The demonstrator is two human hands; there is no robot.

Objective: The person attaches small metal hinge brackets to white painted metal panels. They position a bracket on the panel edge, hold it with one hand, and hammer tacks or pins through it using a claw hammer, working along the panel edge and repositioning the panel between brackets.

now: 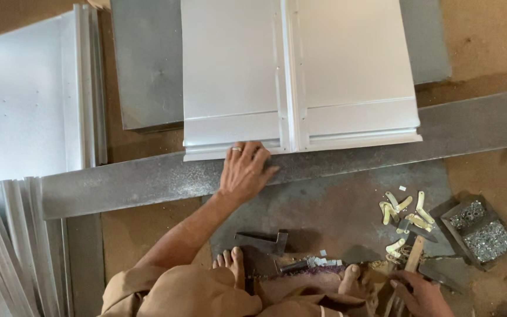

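- Your left hand (pixel 244 170), centre of the frame, lies palm-down with fingers spread flat on the near edge of the white sheet-metal panel (pixel 236 76); it presses and does not grip. A ring shows on one finger.
- The white sheet-metal panel fills the upper centre of the frame. A raised seam (pixel 291 76) runs down its middle, and its near edge rests on the long steel bar (pixel 148 179).
- The long steel bar crosses the frame from lower left to upper right, just beneath the panel's edge and under your left palm.
- Your right hand (pixel 421 293), at the lower right edge of the frame, is closed around a wooden handle (pixel 412 258); the tool's head is hidden among the parts beside it.
- Small brass-coloured clips (pixel 403 211) lie scattered on the dark steel plate (pixel 335 205) in the lower right, just above your right hand.
- A two-compartment metal tray (pixel 479 232) holding small silvery fasteners stands to the right of the clips.
- A dark angle piece (pixel 262 240) lies in the lower centre, near your bare toes (pixel 230 261).
- A grey sheet (pixel 148 64) lies partly under the panel in the upper left; more pale sheets (pixel 24 94) and stacked strips (pixel 7 246) line the left edge.
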